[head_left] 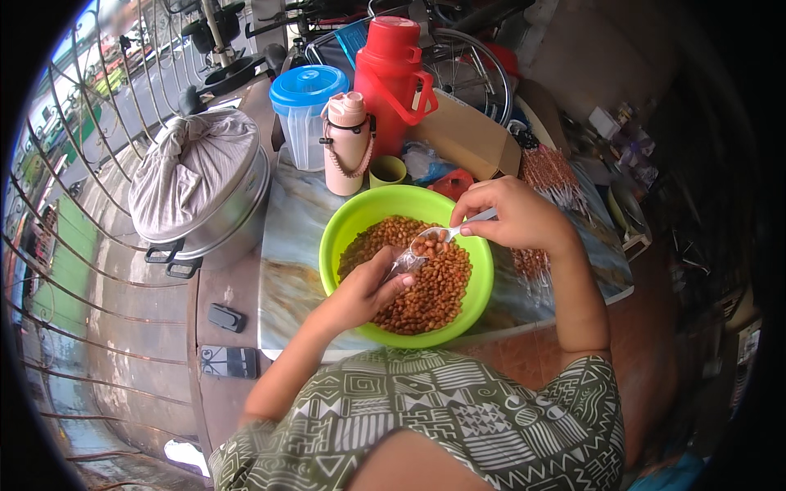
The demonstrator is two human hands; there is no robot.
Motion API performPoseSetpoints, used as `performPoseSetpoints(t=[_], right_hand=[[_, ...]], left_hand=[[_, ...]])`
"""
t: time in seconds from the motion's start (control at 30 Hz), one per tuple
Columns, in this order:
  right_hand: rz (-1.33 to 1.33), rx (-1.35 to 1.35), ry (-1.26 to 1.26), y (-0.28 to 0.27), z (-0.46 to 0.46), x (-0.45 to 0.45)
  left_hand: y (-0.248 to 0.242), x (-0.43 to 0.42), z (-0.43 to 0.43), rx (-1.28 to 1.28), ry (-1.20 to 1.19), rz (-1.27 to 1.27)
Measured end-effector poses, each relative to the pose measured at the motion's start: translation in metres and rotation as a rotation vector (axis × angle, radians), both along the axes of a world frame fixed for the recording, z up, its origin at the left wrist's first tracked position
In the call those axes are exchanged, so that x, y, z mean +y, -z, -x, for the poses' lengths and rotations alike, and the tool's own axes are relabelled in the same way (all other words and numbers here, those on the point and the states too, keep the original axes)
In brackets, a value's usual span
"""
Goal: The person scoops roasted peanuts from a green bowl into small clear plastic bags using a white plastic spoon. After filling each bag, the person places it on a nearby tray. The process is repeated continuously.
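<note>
A lime-green plastic basin full of reddish-brown peanuts stands before me at the table's front edge. Over the peanuts, my left hand pinches a small clear plastic bag with its mouth turned up to the right. My right hand grips the handle of a pale plastic spoon from above. The bowl of the spoon is heaped with peanuts and sits at the bag's mouth; whether it is inside the plastic is hard to tell.
Behind the basin stand a pink bottle, a blue-lidded pitcher, a red thermos, an olive cup and a cardboard box. Filled slim packets lie at right. A cloth-wrapped pot and a phone are left.
</note>
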State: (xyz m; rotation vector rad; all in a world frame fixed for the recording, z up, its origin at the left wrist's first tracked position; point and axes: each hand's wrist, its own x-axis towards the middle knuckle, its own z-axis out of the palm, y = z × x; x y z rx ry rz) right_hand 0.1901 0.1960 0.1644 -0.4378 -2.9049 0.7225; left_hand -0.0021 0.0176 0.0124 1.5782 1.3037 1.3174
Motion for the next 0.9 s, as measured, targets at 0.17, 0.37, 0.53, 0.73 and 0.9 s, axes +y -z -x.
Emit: performPoseSetpoints(t=[0.17, 0.37, 0.53, 0.73, 0.9], right_hand=[[0.100, -0.040, 0.004, 0.005, 0.002, 0.006], [0.380, 0.026, 0.118, 0.058, -0.015, 0.031], [0.372, 0.037, 0.176, 0.059, -0.030, 0.035], [0.293, 0.005, 0.087, 0.044, -0.021, 0.025], [0.099, -0.070, 0.014, 0.025, -0.007, 0.020]], left_hand=[[0.007, 0.001, 0.002, -0.037, -0.007, 0.031], [0.007, 0.013, 0.001, 0.071, -0.030, 0.151], [0.009, 0.014, 0.001, 0.108, -0.026, 0.151], [0.003, 0.007, -0.002, 0.136, -0.022, 0.163], [0.003, 0.007, -0.002, 0.136, -0.033, 0.152]])
